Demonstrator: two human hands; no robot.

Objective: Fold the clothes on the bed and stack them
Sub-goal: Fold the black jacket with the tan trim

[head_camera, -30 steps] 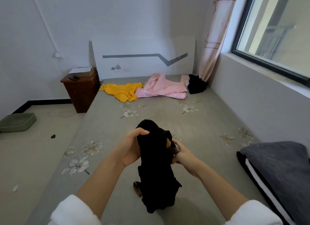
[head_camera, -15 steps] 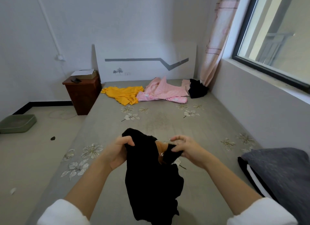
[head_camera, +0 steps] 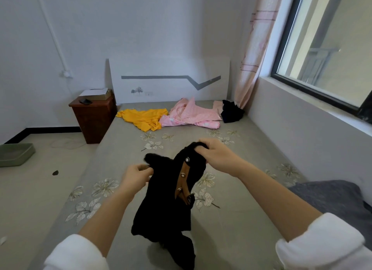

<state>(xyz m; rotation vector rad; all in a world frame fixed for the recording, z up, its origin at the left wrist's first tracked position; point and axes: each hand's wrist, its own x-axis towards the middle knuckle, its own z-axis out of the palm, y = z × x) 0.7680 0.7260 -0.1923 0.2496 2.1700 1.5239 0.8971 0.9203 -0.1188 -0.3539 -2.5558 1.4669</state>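
Garment [head_camera: 167, 193] hangs over the bed [head_camera: 231, 219], bunched, pinched at its top edge by left hand [head_camera: 136, 177] and right hand [head_camera: 216, 156] — opening-out step, by appearance; next, spread it flat on the bed before folding.

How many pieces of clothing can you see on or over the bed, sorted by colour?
Black: 2 (near black garment, held up over the bed; far black garment, by the curtain)
Yellow: 1 (yellow garment)
Pink: 1 (pink heap; cannot tell if it is more than one piece)
Total: 4
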